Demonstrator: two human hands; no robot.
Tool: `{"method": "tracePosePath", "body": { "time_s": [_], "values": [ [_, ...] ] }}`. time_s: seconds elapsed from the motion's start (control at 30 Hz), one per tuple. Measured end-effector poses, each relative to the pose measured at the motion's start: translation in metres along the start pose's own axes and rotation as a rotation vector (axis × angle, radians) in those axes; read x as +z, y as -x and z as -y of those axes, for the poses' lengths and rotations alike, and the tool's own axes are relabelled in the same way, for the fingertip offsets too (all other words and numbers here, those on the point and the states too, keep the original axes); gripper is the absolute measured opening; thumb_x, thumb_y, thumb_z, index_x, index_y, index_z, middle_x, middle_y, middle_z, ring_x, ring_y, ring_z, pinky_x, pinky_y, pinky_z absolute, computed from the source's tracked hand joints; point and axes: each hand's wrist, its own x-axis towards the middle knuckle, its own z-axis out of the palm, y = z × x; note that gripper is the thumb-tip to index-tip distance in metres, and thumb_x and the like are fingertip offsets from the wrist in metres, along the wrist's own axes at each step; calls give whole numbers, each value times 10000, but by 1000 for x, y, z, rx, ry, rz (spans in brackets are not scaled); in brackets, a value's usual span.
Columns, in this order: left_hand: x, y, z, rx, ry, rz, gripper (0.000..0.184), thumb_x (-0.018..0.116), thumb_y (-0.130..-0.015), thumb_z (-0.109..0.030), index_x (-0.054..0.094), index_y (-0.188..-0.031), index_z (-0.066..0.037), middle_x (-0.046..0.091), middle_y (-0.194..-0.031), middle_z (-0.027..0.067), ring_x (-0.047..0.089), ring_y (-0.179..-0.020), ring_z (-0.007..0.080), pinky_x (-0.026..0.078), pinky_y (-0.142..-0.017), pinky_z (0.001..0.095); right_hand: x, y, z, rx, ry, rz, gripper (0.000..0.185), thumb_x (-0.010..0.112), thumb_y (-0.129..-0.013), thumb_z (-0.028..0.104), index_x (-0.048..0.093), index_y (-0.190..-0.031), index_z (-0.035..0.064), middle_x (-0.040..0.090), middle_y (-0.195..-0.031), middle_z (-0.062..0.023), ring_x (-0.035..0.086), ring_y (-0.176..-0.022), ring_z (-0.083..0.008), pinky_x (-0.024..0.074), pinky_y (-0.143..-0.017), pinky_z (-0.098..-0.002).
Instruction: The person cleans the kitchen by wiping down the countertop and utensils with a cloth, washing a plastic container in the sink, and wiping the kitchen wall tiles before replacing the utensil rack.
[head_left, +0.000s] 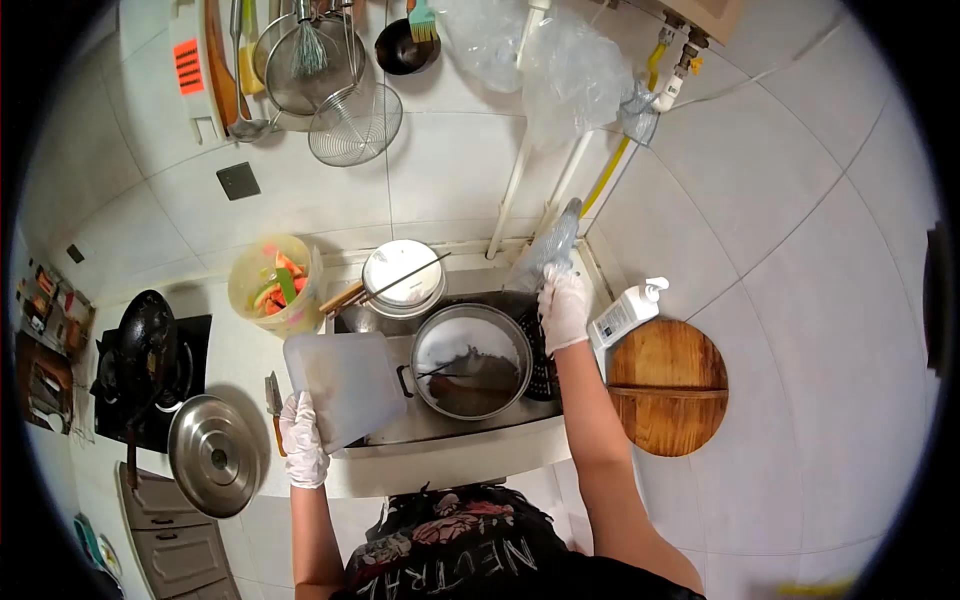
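My left hand (304, 440), in a white glove, is closed on the edge of a translucent, rectangular plastic container (350, 385) over the left end of the sink. My right hand (564, 308), gloved too, reaches to the sink's back right corner, its fingers closed on a clear plastic bag (545, 250). Between my hands a metal pot (472, 360) with a side handle holds dark liquid with white foam. Behind it, chopsticks (405, 278) lie across stacked white bowls (404, 270).
A knife (273, 400) and a metal lid (213, 455) lie at the left, near a wok (147, 345) on the stove. A bin with scraps (275, 290) stands behind. At the right are a white pump bottle (628, 312) and a round wooden lid (668, 388).
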Motion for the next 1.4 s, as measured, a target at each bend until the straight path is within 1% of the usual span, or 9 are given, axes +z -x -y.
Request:
{"method": "tracePosePath", "body": {
  "time_s": [0.23,0.43,0.77,0.9,1.03,1.1,1.17,1.3,1.4],
  "values": [
    [10,4,-2,-43,-28,21,182,504,-942,-232,596,-909,-79,562,-741,-46,472,-615,38,393,-547,188,60,-69,98,-219,25,-95,163,613,-800,119,520,-666,120,446,-536,36,371,-380,-75,259,-324,-224],
    [14,3,5,-30,63,-29,181,503,-939,-228,596,-913,-75,571,-742,-41,472,-597,37,390,-525,194,-4,-116,61,-415,164,-212,67,614,-794,89,552,-771,102,481,-574,26,407,-419,-77,290,-342,-228],
    [6,-10,10,-43,-18,14,184,508,-935,-233,602,-923,-75,538,-718,-62,422,-582,20,352,-509,185,-52,-68,20,128,-287,-37,246,524,-913,369,506,-814,144,479,-596,9,391,-404,-90,264,-322,-205],
    [16,-9,5,-32,13,-32,169,520,-929,-242,596,-931,-92,559,-753,-51,456,-609,34,377,-531,189,-20,16,23,442,156,41,328,493,-918,387,583,-845,80,507,-583,-7,438,-451,-135,381,-449,-259],
    [9,-17,16,4,-99,-90,222,543,-917,-242,591,-1035,-59,488,-719,-79,389,-590,18,317,-497,184,-47,2,-100,-42,535,0,378,498,-911,328,525,-624,84,382,-472,34,334,-362,-92,247,-348,-253],
    [11,-9,2,-75,-73,-88,200,555,-912,-241,597,-1004,-68,460,-696,-83,380,-586,15,310,-491,186,-41,6,-126,-272,696,74,380,471,-923,338,537,-652,80,405,-496,28,358,-400,-94,282,-377,-246],
    [3,-12,11,-34,-7,-119,185,559,-912,-239,599,-979,-71,504,-727,-74,421,-601,23,357,-513,186,-15,31,-104,183,622,177,375,427,-938,349,578,-728,78,448,-543,17,409,-461,-104,347,-437,-247],
    [-7,-13,5,-83,218,-72,162,561,-912,-223,597,-968,-75,594,-829,-31,539,-690,72,479,-624,224,-22,30,-114,325,249,560,325,437,-937,288,617,-1069,52,639,-875,-63,564,-717,-135,464,-648,-262],
    [-13,-8,3,-113,273,-40,165,544,-919,-222,592,-973,-73,604,-836,-17,557,-698,81,489,-632,236,-2,53,-96,93,345,603,299,467,-906,239,602,-1114,73,625,-989,-110,557,-865,-194,458,-723,-279]
  ]
}}
